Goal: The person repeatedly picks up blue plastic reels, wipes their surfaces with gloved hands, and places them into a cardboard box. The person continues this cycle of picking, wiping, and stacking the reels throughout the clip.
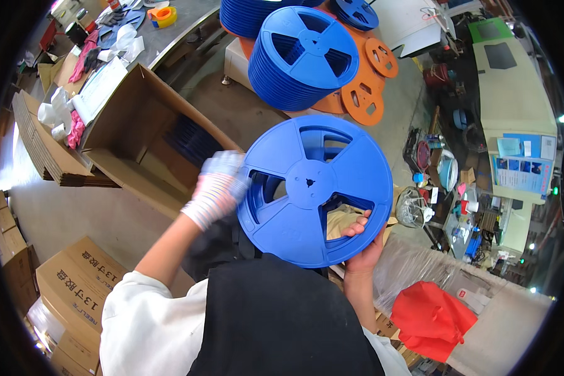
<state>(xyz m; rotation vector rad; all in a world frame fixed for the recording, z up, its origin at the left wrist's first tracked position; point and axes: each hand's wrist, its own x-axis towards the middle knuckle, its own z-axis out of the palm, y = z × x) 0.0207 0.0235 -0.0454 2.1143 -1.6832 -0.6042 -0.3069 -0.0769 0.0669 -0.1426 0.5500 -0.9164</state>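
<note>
Reel [310, 170], blue, is being held before the apron [282, 319], the right hand [365, 247] grasping its lower-right rim, fingers curled, the gloved left hand [219, 186] overlapping its left edge, grip too blurred to tell

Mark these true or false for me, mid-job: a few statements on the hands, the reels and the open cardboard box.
1. The right hand holds a blue reel near its lower right edge. True.
2. Both hands are bare. False: the left hand wears a pale striped glove.
3. The left hand is at the left edge of that reel. True.
4. Nothing is inside the cardboard box. False: dark blue reels lie in the cardboard box.
5. A red cloth shows at the lower right. True.
</note>
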